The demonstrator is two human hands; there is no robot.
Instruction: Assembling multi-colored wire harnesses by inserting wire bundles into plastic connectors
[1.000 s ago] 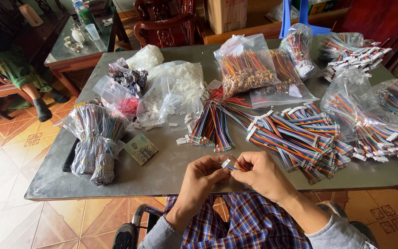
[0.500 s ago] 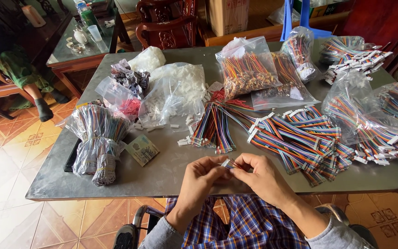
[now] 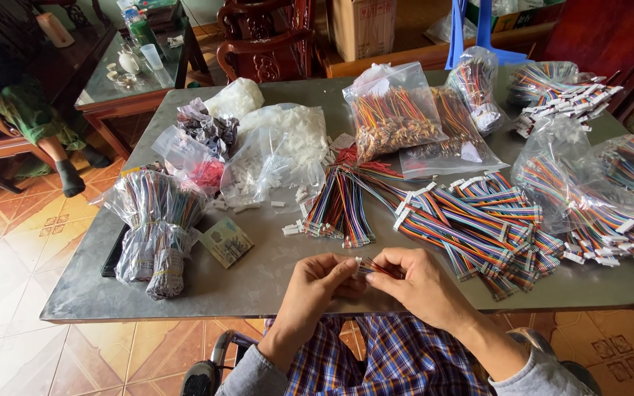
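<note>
Both hands meet at the near edge of the grey tabletop (image 3: pixel 258 282); the left hand (image 3: pixel 317 282) pinches the small white connector (image 3: pixel 359 260) between thumb and fingertips, while the right hand (image 3: pixel 420 282) is closed on the short coloured wire lead (image 3: pixel 377 268) that runs from it; the lead sits between the two hands, held just above the tabletop edge over a plaid-clad lap; just beyond the hands lies a fanned bundle of loose coloured wires (image 3: pixel 339 209), and to the right of it a wide heap of finished leads with white plugs (image 3: pixel 478 220); a clear bag of white connector housings (image 3: pixel 280 150) lies further back on the left; a tied bundle of wires in plastic (image 3: pixel 157 231) rests near the left edge, with a folded banknote (image 3: pixel 227 242) just beside it.
</note>
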